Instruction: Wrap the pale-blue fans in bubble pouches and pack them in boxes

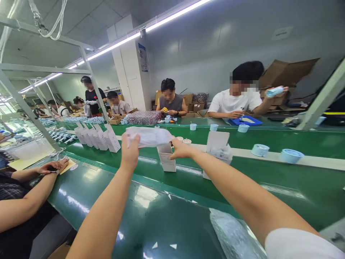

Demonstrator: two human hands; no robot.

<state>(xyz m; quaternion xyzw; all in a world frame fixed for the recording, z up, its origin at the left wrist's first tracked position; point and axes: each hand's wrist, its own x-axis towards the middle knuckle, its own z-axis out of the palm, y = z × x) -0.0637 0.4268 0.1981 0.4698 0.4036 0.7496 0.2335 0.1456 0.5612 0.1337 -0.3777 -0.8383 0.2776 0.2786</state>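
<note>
My left hand (pixel 129 153) is closed around the left end of a clear plastic bag (pixel 152 137) with something whitish inside, held level above the conveyor. Below the bag's right end stands an upright white box (pixel 167 162), its top partly hidden by the bag. My right hand (pixel 182 148) grips the right side of this box near its top, the thumb in front. Farther right, another open white box (pixel 217 138) stands with a clear-bagged item (pixel 222 154) at its mouth.
Several white boxes (pixel 110 140) stand in a row at left. Light-blue round parts (pixel 260 150) sit along the green conveyor (pixel 269 183). A plastic bag (pixel 233 233) lies near my right arm. A co-worker's hands (pixel 55 166) rest at left; other people work opposite.
</note>
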